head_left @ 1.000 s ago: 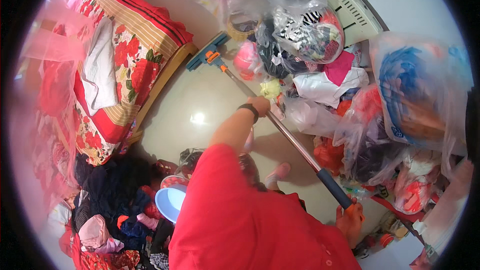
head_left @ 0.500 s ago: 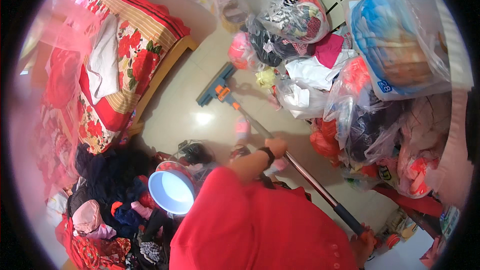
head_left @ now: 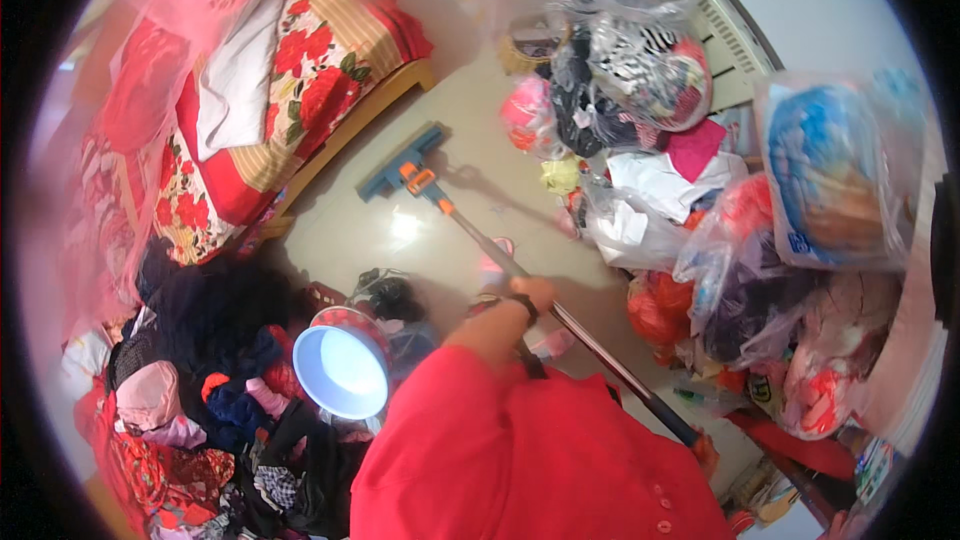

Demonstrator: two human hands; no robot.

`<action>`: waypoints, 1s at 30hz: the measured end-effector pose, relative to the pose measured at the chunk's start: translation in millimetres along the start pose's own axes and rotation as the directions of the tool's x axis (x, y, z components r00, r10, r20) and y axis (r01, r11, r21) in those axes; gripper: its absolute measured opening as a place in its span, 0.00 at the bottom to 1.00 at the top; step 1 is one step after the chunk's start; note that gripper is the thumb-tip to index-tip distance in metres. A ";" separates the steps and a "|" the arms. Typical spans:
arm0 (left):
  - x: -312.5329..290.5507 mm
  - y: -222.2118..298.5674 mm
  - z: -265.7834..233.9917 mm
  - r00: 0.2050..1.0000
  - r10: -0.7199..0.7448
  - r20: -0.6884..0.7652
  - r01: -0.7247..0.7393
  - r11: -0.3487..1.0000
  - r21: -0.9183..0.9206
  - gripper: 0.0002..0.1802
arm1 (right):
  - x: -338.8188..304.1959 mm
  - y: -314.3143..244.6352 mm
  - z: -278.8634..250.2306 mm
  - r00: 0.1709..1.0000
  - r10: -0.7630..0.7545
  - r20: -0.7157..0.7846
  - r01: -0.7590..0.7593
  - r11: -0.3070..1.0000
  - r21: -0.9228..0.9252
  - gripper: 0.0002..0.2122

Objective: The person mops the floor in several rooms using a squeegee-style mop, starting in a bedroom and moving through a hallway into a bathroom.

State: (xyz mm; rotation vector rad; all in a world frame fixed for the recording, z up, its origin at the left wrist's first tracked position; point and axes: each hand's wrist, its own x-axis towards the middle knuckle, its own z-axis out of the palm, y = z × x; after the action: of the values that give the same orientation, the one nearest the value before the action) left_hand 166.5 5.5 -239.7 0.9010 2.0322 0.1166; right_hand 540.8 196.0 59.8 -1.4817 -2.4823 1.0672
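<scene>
- Left hand (head_left: 535,292): closed around the metal shaft of the mop (head_left: 600,351), a dark band on its wrist.
- Right hand (head_left: 706,454): at the dark upper end of the handle, apparently gripping it; the fingers are partly hidden, so how tightly they close cannot be told.
- Mop position: slanting from lower right to upper left, with its blue-grey mop head (head_left: 400,162) at the floor beside the bed.
- Blue basin (head_left: 340,370): upright, its pale interior visible; a red patterned vessel shows behind its rim.
- Clear bag (head_left: 655,70): bulging with black-and-white striped and coloured fabrics.
- Lower clear bag (head_left: 745,265): dark purple and red fabric within.
- Plastic-wrapped package (head_left: 830,170): blue and orange, above the bags at right.
- Round tan basket (head_left: 535,45): near the upper bags; contents unclear.
- Floor (head_left: 375,235): pale, glossy, reflecting a bright spot.
- Bed (head_left: 330,90): wooden frame, red floral cover, a folded white cloth (head_left: 240,70) on top, sheer pink netting at its left.
- Clothes pile (head_left: 215,400): dark, red and pink garments, left of the basin.
</scene>
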 end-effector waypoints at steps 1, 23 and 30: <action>4.7 -24.1 -15.3 0.994 -0.005 -0.108 0.017 0.994 0.111 0.07 | 9.5 -6.9 15.0 1.000 -0.002 0.003 0.002 1.000 -0.004 0.09; -43.4 49.5 99.4 0.975 0.028 -0.219 -0.008 0.996 0.092 0.09 | 27.6 -47.8 -66.9 0.601 0.400 0.692 0.053 0.844 -0.533 0.17; -65.0 273.2 167.2 0.905 0.426 0.009 -0.426 0.905 0.011 0.08 | -26.1 42.1 -249.7 0.810 0.377 0.449 0.118 0.645 -0.755 0.12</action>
State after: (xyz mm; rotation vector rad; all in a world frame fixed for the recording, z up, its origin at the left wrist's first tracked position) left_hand 466.8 123.3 -187.3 1.3428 1.8000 0.3404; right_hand 681.6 319.9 231.9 -1.7219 -3.6362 0.4899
